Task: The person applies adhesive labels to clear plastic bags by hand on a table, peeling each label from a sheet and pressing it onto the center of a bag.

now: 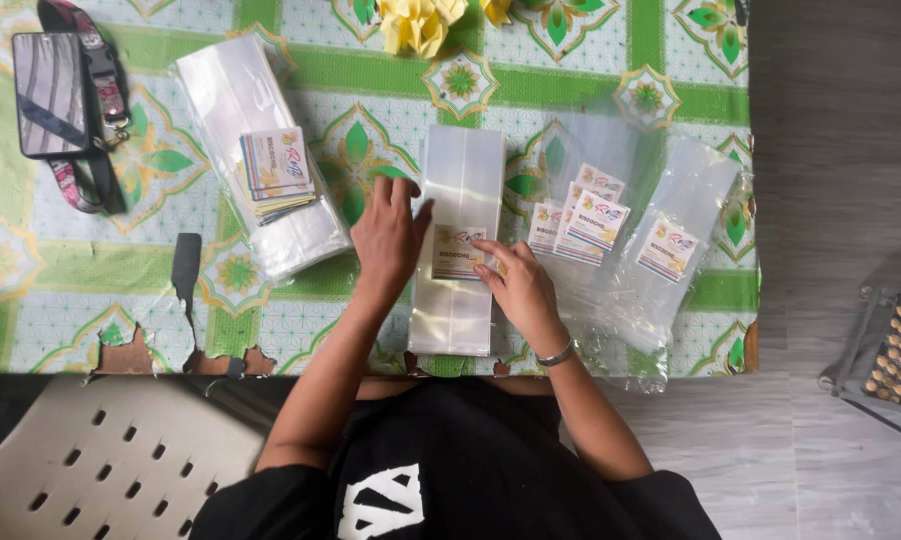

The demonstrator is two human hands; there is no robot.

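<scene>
On the green tablecloth (591,75), both hands (389,238) (519,288) — fingers released — press a label (457,252) onto a clear bag (459,235), labelled bags (611,225) beside.

Five clear plastic bags with printed paper labels inside: one (459,255) under the hands, four (611,225) fanned rightward. One stack of unfilled clear bags (256,150). One black phone (49,92).

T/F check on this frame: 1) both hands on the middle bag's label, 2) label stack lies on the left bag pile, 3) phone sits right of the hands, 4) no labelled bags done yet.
1) True: the left hand and right hand press a label on the clear bag.
2) True: the label stack lies on the bag pile.
3) False: the phone lies far left.
4) False: several labelled bags lie to the right.
</scene>
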